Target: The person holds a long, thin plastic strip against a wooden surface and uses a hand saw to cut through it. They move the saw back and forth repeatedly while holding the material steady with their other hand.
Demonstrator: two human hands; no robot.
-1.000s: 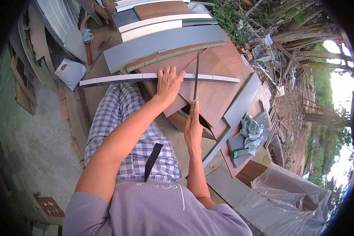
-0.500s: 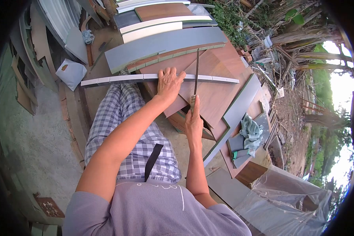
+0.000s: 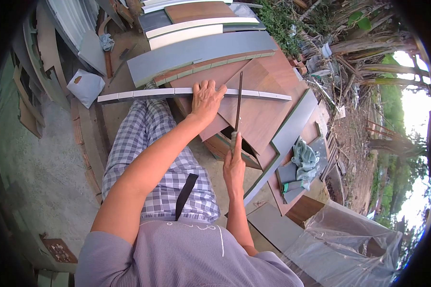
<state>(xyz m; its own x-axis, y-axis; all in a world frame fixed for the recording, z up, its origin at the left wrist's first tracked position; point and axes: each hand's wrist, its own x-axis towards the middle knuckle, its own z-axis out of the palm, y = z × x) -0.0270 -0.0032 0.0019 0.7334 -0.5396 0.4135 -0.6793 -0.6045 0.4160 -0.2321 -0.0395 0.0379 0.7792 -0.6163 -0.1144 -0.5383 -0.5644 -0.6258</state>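
A long, narrow strip [image 3: 151, 94], white and segmented along its upper face with a dark side, lies across a stack of brown boards [image 3: 258, 115]. Its left end sticks out past the stack. My left hand [image 3: 207, 103] is closed over the strip near its middle, pressing it down. In my right hand [image 3: 233, 167] is the handle of a long, thin file [image 3: 239, 103], fingers wrapped round it. The file's dark blade crosses over the strip just right of my left hand and points away from me.
Grey and white-edged panels [image 3: 201, 52] lie beyond the strip. A white bag [image 3: 86, 88] stands on the left. To the right are a grey L-shaped board [image 3: 292, 119], a crumpled teal cloth [image 3: 305, 160] and clear plastic sheeting [image 3: 345, 239]. Brush and debris border the right side.
My right hand and the file have drawn back towards my body, with the blade still across the strip. My left hand has stayed in place on the strip.
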